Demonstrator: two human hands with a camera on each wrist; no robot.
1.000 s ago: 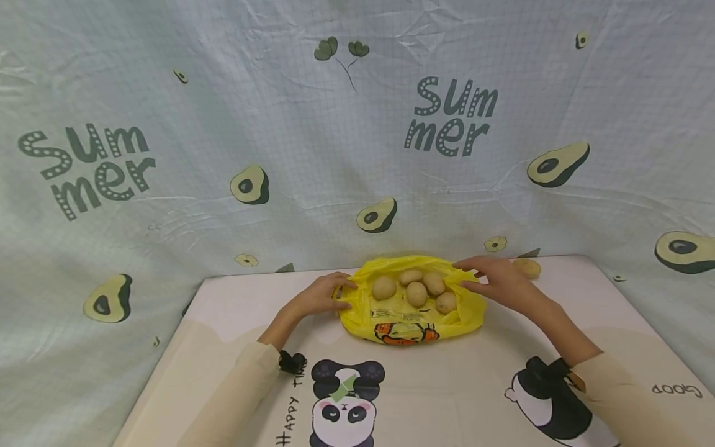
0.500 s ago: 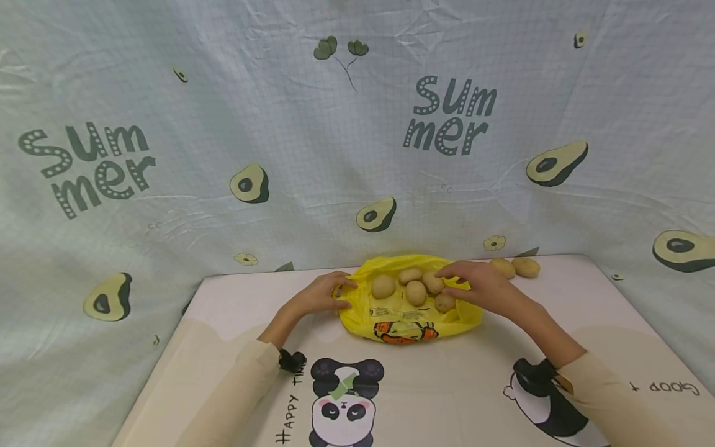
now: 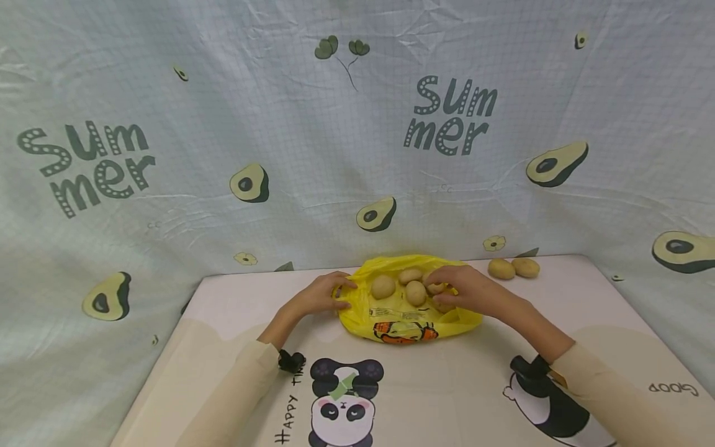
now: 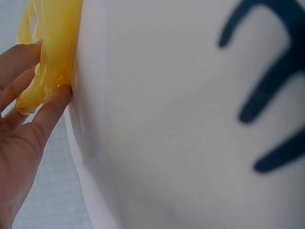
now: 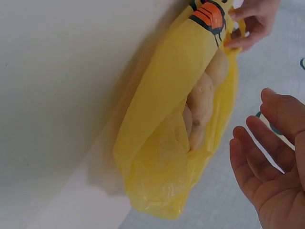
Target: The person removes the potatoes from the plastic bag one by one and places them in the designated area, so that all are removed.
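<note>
A person's left hand [image 3: 318,293] is pinching the left rim of a yellow plastic bag [image 3: 356,318], which is lying on a panda-print tablecloth [image 3: 441,385], while the right hand [image 3: 473,288] is hovering over the right part of the bag's mouth, fingers loosely bent and gripping nothing; whether a fingertip is touching a potato is not showing clearly. For what appears to be a pick from the bag, the left hand should be holding the rim firm and the mouth wide, and the right fingers should be closing around one potato's sides without catching plastic. The bag is stretching left to right along its long axis, its mouth facing up and its orange print [image 3: 406,333] facing the person. Inside, an oval potato [image 3: 410,275] at the bag's far side is lying roughly along that axis; rounder potatoes at its left [image 3: 382,287] and middle [image 3: 416,293] are giving no clear direction. Beyond the bag's right end, two loose potatoes [image 3: 501,269] are resting side by side, both pointing roughly left to right.
</note>
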